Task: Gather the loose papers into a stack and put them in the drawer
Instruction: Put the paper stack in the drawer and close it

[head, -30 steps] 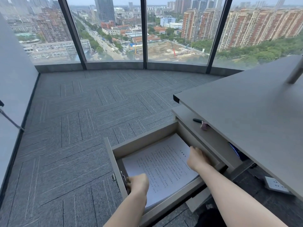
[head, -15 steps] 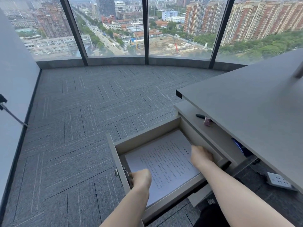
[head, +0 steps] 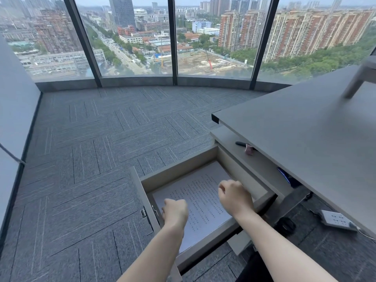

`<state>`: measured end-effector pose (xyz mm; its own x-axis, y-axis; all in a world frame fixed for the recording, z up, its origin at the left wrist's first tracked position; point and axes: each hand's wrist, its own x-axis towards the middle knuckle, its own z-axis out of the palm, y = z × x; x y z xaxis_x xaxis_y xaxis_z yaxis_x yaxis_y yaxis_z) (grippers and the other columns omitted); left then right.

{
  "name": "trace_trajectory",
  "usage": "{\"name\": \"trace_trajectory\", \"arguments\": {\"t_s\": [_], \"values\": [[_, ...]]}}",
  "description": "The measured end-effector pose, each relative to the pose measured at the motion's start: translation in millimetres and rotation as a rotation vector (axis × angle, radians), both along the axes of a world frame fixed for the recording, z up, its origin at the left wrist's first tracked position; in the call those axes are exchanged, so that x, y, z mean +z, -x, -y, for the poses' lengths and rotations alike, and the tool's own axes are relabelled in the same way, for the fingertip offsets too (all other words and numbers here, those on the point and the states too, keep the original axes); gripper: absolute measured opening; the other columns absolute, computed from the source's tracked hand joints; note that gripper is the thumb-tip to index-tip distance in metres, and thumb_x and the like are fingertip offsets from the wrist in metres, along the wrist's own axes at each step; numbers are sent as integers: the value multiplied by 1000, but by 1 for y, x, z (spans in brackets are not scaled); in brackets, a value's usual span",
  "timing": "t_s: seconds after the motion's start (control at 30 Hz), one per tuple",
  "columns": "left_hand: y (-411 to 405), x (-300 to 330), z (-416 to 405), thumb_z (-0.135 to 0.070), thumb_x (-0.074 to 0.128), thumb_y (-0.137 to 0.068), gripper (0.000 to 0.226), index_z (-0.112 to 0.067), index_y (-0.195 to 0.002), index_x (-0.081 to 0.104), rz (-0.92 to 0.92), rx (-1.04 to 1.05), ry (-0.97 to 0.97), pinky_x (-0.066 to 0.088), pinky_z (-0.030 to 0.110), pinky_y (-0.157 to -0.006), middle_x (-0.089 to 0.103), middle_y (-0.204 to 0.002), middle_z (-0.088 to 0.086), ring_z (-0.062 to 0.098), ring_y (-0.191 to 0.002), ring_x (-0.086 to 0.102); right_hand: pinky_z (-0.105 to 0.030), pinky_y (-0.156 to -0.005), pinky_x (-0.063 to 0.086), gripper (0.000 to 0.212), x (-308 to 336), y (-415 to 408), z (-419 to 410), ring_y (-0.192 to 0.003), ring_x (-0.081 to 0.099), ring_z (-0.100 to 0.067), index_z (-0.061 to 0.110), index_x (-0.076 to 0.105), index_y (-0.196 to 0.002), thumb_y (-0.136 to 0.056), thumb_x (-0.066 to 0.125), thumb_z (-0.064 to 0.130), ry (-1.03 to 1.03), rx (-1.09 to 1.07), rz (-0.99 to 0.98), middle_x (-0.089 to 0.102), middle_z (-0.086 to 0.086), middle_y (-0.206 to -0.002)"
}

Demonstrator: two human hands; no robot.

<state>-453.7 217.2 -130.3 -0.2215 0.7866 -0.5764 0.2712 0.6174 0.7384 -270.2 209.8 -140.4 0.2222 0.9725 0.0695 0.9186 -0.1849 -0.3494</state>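
- A person looks down at an open drawer (head: 179, 176) pulled out from under a grey counter (head: 295, 139), with carpeted floor (head: 91, 149) and tall windows (head: 132, 37) beyond
- The stack of papers (head: 201, 196), printed with rows of small text, lies flat on the drawer bottom and fills most of it
- The left hand (head: 175, 213) is loosely curled at the drawer's near left corner, above the edge of the papers; it does not appear to grip anything
- The right hand (head: 234, 197) is also loosely curled with fingers bent down, over the right side of the stack; whether the fingertips touch the paper cannot be told
- A shelf (head: 244, 157) just under the counter holds a dark pen (head: 241, 143) and a small pinkish object (head: 249, 149)
- A white power strip (head: 336, 219) lies on the floor under the counter
- Judged from this, the papers are already placed and the step in hand is letting go
- The next move likely calls for lifting both hands clear, then pushing the drawer front inward until it shuts
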Motion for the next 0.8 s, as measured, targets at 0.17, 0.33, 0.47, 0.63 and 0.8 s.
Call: {"name": "trace_trajectory", "arguments": {"t_s": [0.17,0.33,0.47,0.63,0.8], "values": [[7,31,7,-10,37,-95,61,-6,-153,18,78,-110,-164,32,30,-93,25,-158,5,23,-125,41,-28,-68,52,22,18,37,40,-84,58,-11,19,68,-90,-97,47,26,-105,27,-186,68,7,-83],[32,48,15,-7,42,-94,46,0,-140,45,89,-105,-285,35,23,-86,48,-144,10,23,-123,50,-27,-55,46,27,31,69,81,-63,59,-10,21,63,-76,-97,52,34,-99,70,-326,64,6,-66],[54,55,26,-8,44,-95,41,-8,-136,53,72,-107,-416,38,30,-104,57,-135,3,23,-127,51,-30,-52,38,40,34,88,110,-52,45,-7,18,58,-70,-94,50,50,-57,136,-437,53,7,-56],[83,42,33,-10,47,-92,43,-11,-134,53,-46,-90,-510,45,36,-104,55,-136,3,23,-123,54,-32,-66,53,62,26,108,137,-66,60,-3,26,64,-87,-77,43,83,29,176,-425,67,10,-71],[101,24,40,-24,50,-90,61,-7,-146,34,-91,-119,-395,37,46,-110,39,-150,13,32,-134,42,-26,-74,52,66,23,126,160,-76,63,-1,30,62,-98,-68,49,87,46,196,-343,68,16,-79]]}}
